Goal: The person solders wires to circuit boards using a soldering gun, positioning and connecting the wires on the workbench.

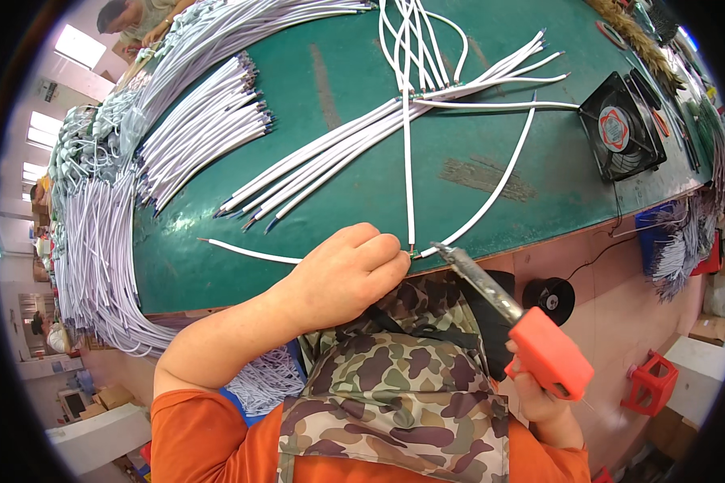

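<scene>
Camouflage apron (387,382) nearest; white wires (410,185) meet between left hand (354,270), seemingly pinching one, and right hand (533,399), gripping a soldering iron (544,350).

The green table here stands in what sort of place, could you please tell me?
Probably a wire-assembly workshop: bundles of white cable lie on the green table, and the right hand holds what looks like a soldering iron.
</scene>
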### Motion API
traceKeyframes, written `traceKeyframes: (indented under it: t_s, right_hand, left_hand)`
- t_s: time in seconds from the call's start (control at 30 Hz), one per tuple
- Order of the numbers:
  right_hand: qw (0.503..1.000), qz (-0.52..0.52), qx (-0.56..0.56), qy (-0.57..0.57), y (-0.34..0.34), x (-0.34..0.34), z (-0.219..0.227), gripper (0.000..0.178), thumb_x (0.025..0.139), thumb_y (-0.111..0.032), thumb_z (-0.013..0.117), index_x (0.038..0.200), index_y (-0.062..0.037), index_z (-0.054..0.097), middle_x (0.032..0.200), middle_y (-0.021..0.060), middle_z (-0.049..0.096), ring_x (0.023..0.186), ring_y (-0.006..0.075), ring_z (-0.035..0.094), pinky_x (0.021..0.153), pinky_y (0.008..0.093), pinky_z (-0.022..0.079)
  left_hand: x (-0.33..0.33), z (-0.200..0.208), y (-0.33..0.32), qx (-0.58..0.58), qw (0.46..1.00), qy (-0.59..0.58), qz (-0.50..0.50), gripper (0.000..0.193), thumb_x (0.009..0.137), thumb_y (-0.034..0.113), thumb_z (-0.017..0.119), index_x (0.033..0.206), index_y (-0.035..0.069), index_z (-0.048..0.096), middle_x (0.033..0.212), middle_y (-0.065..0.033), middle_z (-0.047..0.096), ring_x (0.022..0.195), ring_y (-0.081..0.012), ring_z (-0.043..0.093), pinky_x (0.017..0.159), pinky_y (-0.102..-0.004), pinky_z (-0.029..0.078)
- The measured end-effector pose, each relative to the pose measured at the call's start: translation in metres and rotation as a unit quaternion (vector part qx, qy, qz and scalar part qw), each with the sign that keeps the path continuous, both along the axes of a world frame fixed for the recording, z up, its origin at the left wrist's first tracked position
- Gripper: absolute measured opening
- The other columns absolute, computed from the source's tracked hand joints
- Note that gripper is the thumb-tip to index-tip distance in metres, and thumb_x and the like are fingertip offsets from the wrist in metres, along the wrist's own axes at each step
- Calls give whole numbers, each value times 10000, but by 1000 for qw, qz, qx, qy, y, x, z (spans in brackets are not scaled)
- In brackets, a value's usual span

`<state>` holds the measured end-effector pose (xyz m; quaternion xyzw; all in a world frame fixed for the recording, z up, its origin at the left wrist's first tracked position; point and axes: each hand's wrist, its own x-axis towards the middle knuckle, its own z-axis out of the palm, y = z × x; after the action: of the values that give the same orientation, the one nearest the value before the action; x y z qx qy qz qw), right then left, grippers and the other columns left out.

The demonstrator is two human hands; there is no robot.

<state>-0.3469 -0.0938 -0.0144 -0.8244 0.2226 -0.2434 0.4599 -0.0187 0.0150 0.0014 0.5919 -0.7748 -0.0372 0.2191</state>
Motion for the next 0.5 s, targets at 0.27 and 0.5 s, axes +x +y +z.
traceKeyframes:
  t_s: [0.27,0.5]
  right_hand:
    - [991,-99,82,-49,2,-1,2,165,807,-177,717,851,-21,688,822,109,683,760,327,663,722,393,535]
    - [996,-59,49,-54,-3,3,5,232,833,-202,702,948,-1,688,833,85,668,711,303,637,699,371,533]
  left_hand:
    - [-1,1,-2,-3,1000,-12,-3,348,684,30,671,1028,-6,640,938,-96,566,768,-268,553,686,-369,485]
    - [0,7,-3,16,999,-47,-6,337,680,53,670,1014,11,647,954,-97,572,802,-268,572,696,-379,486]
